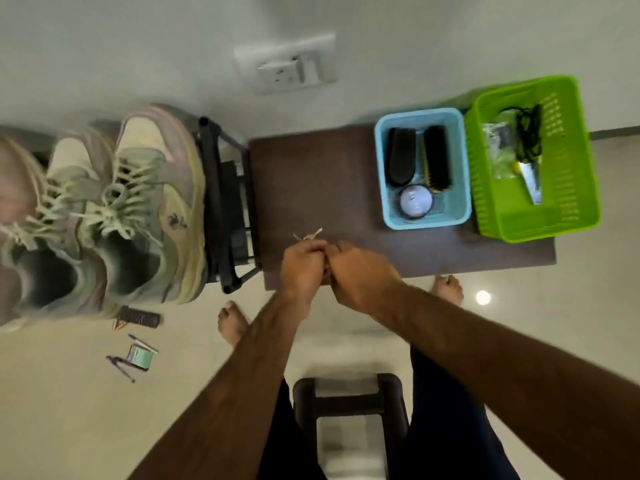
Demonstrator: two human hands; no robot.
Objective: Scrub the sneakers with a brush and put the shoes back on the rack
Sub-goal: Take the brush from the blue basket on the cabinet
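the person wears dark navy trousers (446, 410), with bare forearms (225, 375), left hand (303, 268), right hand (363, 275) and feet (232, 322).

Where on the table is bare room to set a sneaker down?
Dark brown tabletop: bare between black shoe rack and light blue plastic basket, beyond the left hand and right hand. Crowded at its right end: green plastic basket beside the blue one.

Home entryway: shoe rack (221, 188), wall socket (287, 64).

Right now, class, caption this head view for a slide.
Left hand, pinching a pale item, meets right hand over the table; sneakers on rack, brushes in blue basket.
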